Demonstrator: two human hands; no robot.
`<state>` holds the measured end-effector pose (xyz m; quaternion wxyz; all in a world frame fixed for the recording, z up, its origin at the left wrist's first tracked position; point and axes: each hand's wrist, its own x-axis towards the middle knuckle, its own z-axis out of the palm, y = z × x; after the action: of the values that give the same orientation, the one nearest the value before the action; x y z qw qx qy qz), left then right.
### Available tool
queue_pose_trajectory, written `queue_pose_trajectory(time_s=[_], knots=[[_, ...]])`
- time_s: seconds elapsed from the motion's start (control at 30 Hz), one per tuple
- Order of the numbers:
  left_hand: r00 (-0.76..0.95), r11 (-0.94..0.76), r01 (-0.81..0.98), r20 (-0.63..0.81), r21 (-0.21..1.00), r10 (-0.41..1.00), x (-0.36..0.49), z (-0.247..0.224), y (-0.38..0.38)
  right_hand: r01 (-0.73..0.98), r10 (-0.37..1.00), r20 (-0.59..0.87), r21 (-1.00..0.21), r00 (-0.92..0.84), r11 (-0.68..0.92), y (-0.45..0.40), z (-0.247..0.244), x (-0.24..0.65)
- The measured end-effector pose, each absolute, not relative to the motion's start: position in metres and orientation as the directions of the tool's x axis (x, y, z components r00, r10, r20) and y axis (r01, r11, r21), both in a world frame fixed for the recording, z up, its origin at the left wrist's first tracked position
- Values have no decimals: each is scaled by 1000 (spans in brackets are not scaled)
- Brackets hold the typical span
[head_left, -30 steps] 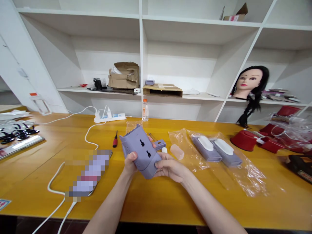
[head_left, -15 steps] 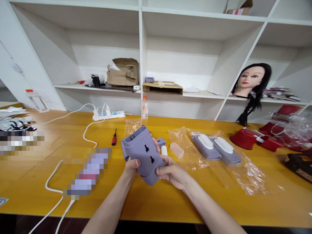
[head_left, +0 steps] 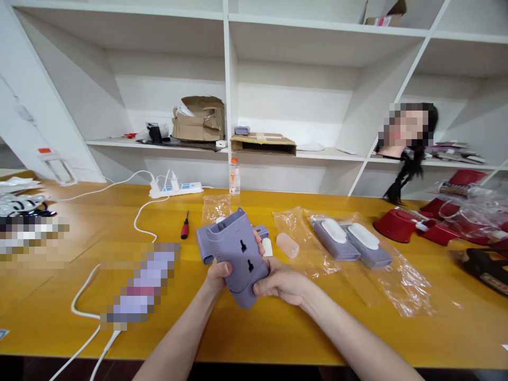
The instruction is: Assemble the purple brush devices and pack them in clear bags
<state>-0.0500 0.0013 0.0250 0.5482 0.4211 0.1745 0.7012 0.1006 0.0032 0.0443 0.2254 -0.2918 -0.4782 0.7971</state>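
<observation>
Got my left hand (head_left: 218, 276) and right hand (head_left: 281, 280) both closed around a purple socket casing (head_left: 232, 248), holding it just above the table (head_left: 246, 338). Small white piece (head_left: 267, 247) and pink block (head_left: 287, 245) sit past the right hand, screwdriver (head_left: 184, 226) past the left.

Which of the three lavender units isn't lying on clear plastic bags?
The socket-faced lavender plastic housing, held between left hand and right hand; the white-topped unit and its twin lie on clear bags.
</observation>
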Motion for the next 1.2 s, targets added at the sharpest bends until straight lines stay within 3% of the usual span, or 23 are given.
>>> queue_pose_trajectory(time_s=[0.17, 0.37, 0.43, 0.5, 0.57, 0.63, 0.73, 0.87, 1.07, 1.2], knots=[[70, -222, -698, 374, 680, 925, -46, 22, -1, -109, 673, -240, -895, -700, -432, 0, 37, 101], [115, -175, -710, 358, 682, 927, -41, 27, -2, -172, 635, -131, -904, -762, -392, 6, 27, 108], [40, -209, -706, 333, 677, 942, -42, 32, 1, -135, 693, -94, -954, -715, -268, 7, 35, 110], [-81, -270, -677, 295, 685, 952, -42, 36, 5, -32, 791, -9, -999, -612, -36, 8, 45, 107], [-196, -330, -613, 267, 718, 944, -42, 37, 7, 129, 852, 95, -974, -515, 186, 7, 52, 100], [-267, -368, -530, 262, 764, 927, -40, 36, 8, 278, 869, 134, -915, -476, 293, 6, 54, 89], [-293, -367, -480, 249, 797, 923, -37, 33, 8, 401, 888, 127, -857, -443, 323, 4, 50, 74], [-356, -392, -524, 223, 757, 907, -38, 32, 10, 494, 923, 195, -798, -331, 346, 3, 48, 69], [-376, -456, -519, 285, 723, 881, -36, 32, 11, 411, 878, 133, -845, -459, 343, 3, 60, 71], [-386, -501, -502, 336, 705, 859, -34, 34, 9, 480, 891, 247, -770, -381, 420, 3, 63, 72]])
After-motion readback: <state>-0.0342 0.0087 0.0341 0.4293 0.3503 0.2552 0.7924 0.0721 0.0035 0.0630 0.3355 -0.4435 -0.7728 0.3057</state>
